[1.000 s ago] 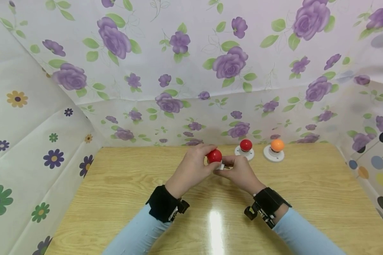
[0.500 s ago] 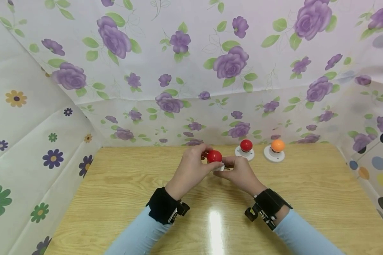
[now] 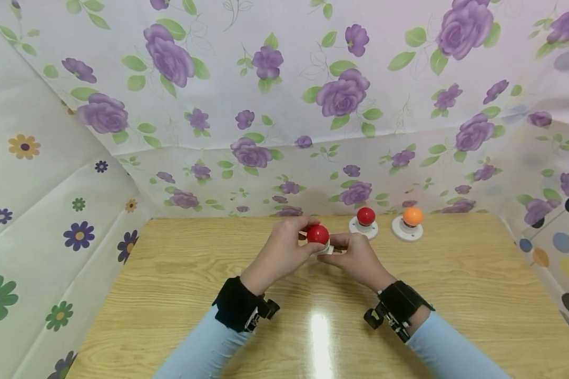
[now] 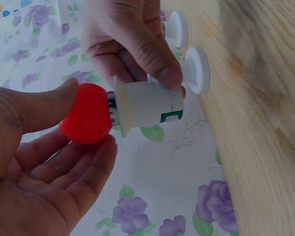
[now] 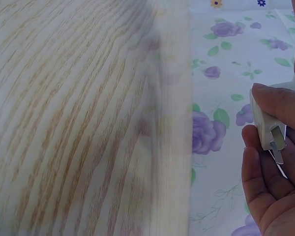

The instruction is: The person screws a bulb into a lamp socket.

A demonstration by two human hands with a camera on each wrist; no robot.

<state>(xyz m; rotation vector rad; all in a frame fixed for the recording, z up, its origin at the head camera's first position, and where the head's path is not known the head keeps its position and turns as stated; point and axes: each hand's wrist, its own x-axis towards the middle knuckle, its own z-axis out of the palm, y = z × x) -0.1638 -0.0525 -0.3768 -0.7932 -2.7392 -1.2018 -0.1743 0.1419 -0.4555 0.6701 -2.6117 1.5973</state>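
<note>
In the head view, my left hand (image 3: pixel 281 251) holds a red light bulb (image 3: pixel 318 235) between thumb and fingers. My right hand (image 3: pixel 357 258) grips a white plug-in lamp socket (image 4: pixel 146 104), its thumb lying along the side. The left wrist view shows the bulb's metal screw base at the socket's mouth, with part of the thread visible between them. A green-framed switch (image 4: pixel 172 116) sits on the socket's side. From the socket's end, metal prongs (image 5: pixel 277 152) stick out in the right wrist view. Both hands are above the table (image 3: pixel 194 273).
To the right of the hands, a red bulb (image 3: pixel 366 216) stands upright in a round white base (image 3: pixel 363 231). Beside it an orange bulb (image 3: pixel 412 216) stands in a similar base (image 3: pixel 408 233). A flowered cloth (image 3: pixel 218 110) hangs behind the table.
My left fingers have shifted slightly around the red bulb, and the left wrist has moved a little left. Bulb and socket sit slightly lower in the view. My right hand keeps its grip.
</note>
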